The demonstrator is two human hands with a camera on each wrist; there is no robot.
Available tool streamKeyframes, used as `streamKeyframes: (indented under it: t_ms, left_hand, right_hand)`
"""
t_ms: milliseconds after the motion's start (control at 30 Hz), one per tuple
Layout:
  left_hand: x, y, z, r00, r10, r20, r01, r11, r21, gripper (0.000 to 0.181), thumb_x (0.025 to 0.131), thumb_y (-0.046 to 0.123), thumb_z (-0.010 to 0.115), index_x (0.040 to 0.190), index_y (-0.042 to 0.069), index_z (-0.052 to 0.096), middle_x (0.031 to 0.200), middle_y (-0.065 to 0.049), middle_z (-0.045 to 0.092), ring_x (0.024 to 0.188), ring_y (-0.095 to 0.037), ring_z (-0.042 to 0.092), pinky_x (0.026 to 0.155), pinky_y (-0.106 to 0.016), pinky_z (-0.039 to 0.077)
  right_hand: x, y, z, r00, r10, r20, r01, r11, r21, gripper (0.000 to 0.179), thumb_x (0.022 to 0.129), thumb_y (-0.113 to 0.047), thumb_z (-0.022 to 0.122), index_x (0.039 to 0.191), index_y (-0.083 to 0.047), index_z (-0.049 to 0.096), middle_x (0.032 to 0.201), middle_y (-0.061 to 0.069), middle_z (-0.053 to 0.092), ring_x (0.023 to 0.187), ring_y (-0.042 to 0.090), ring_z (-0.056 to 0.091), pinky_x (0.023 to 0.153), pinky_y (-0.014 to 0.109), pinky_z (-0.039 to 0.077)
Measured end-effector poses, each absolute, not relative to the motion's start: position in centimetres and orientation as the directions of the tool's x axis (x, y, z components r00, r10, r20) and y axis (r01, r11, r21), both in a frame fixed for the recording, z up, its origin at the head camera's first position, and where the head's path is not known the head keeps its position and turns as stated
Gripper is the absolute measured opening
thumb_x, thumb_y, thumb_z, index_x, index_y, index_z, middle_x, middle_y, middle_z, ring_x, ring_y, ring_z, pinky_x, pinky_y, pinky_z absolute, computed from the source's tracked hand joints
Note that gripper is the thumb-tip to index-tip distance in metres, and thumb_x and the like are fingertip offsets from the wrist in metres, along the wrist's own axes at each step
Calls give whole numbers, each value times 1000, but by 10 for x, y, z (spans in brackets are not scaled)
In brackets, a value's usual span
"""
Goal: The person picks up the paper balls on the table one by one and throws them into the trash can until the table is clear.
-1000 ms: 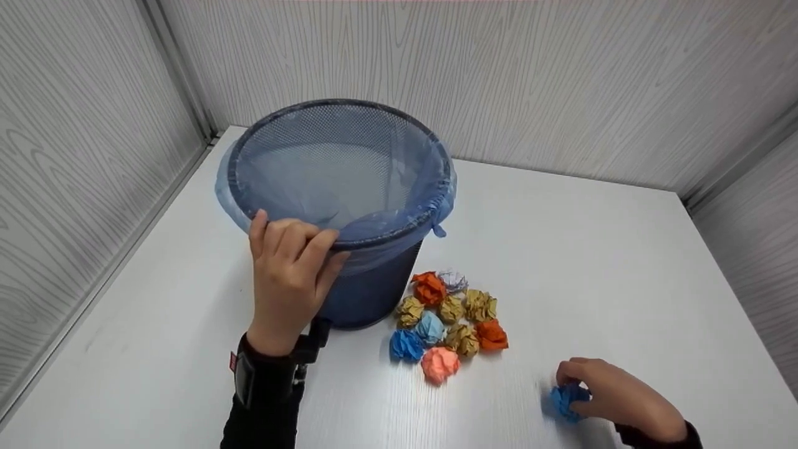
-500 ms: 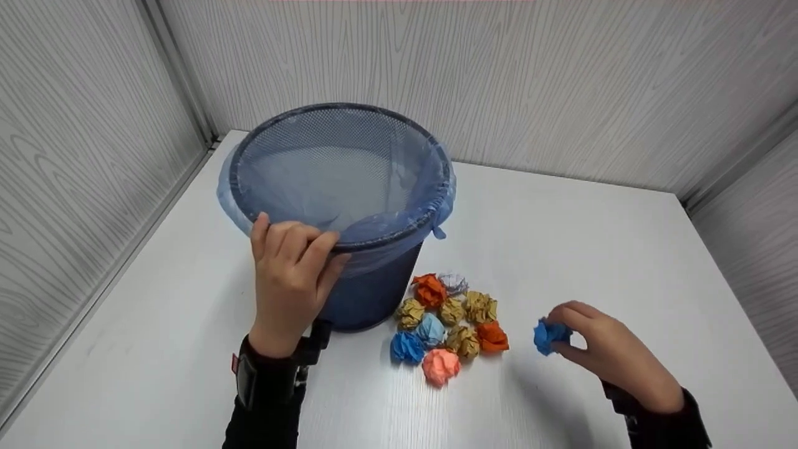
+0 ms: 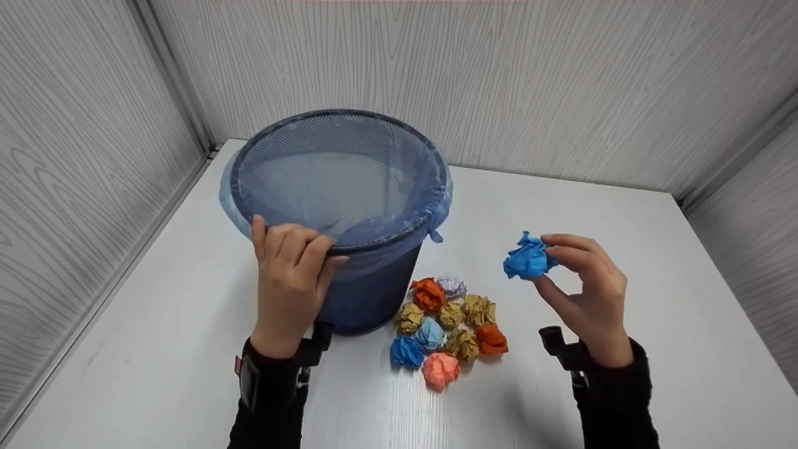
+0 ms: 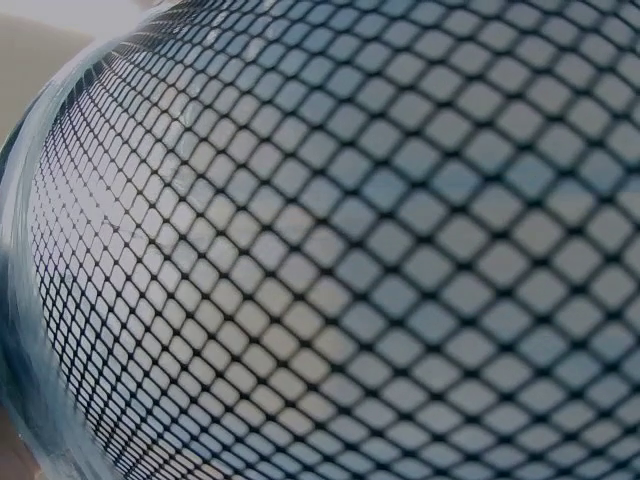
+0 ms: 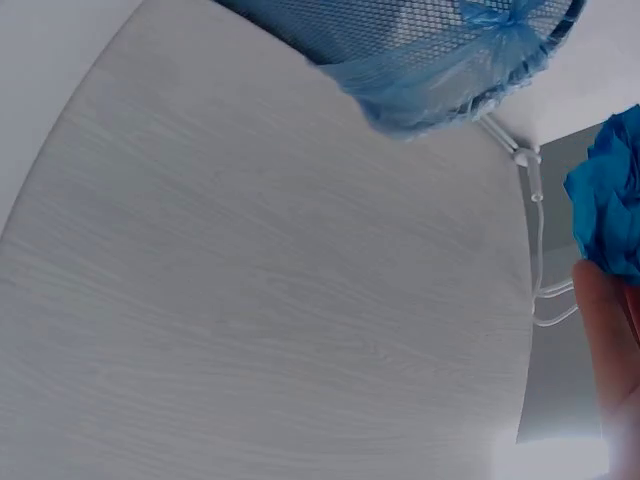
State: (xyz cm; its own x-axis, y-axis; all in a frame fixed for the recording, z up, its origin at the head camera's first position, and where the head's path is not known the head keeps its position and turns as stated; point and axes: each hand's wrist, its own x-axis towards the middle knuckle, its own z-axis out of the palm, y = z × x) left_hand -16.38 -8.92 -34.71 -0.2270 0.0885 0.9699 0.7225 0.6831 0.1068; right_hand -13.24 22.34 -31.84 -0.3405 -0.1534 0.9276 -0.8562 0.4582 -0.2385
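My left hand (image 3: 288, 280) grips the near rim of a dark mesh wastebasket (image 3: 374, 293), fingers over the edge and thumb outside. A thin blue bin liner (image 3: 399, 227) lines the basket and folds over its rim, knotted at the right. In the left wrist view the mesh wall (image 4: 330, 240) fills nearly everything. Right of the basket, my right hand (image 3: 589, 290) pinches a crumpled blue paper ball (image 3: 527, 259) between thumb and fingers, raised above the table. The right wrist view catches that paper ball (image 5: 610, 200) at its right edge, with a finger against it.
Beside the basket's foot lies a cluster of crumpled paper balls: several tan ones (image 3: 462, 344), two orange (image 3: 428, 294), a white (image 3: 451, 285), a light blue (image 3: 430, 333), a darker blue (image 3: 407, 352) and a pink (image 3: 441, 370). Pale wood-grain panels (image 3: 499, 87) enclose the white table (image 3: 561, 206).
My right hand has lifted the blue paper ball off the table at the lower right and carried it up, away from me and slightly left. My left hand keeps its grip on the rim.
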Motion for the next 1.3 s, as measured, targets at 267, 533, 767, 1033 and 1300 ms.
streamKeyframes:
  t_ms: [267,533,767,1033,1300]
  left_hand:
    - [-168,-90,-349,-228,91,969,727,678,108,31,89,33,48,81,3,54,75,-10,49,77,-30,45,99,-52,12]
    - [-169,-90,-348,-248,118,962,718,689,101,32,89,34,47,82,3,53,75,-11,48,77,-30,45,95,-57,16]
    - [-170,-91,-346,-253,112,961,717,689,109,33,90,34,46,81,3,53,75,-11,49,77,-30,45,94,-58,17]
    - [-169,-90,-345,-263,108,959,717,687,120,33,89,34,46,82,2,54,75,-11,50,77,-30,46,94,-58,17]
    - [-167,-93,-343,-263,113,958,710,695,113,33,90,34,46,82,3,54,75,-10,49,76,-30,46,94,-58,18]
  right_hand:
    - [-161,186,-292,-286,-75,955,-940,214,-265,39,79,-15,68,89,17,49,96,23,54,89,22,57,77,25,46]
    - [-185,153,-266,-238,-163,958,-950,244,-194,28,77,-4,66,95,10,51,99,19,54,90,22,56,75,29,47]
    - [-202,123,-263,-276,-328,903,-939,291,-182,28,75,5,65,100,5,52,100,16,55,92,21,57,74,28,47]
    - [-210,115,-272,-365,-445,818,-904,380,-197,29,82,-13,63,103,2,52,107,15,53,99,19,53,80,24,44]
    - [-210,115,-277,-379,-409,830,-893,397,-212,27,84,-15,60,103,3,52,112,14,52,103,20,51,85,27,40]
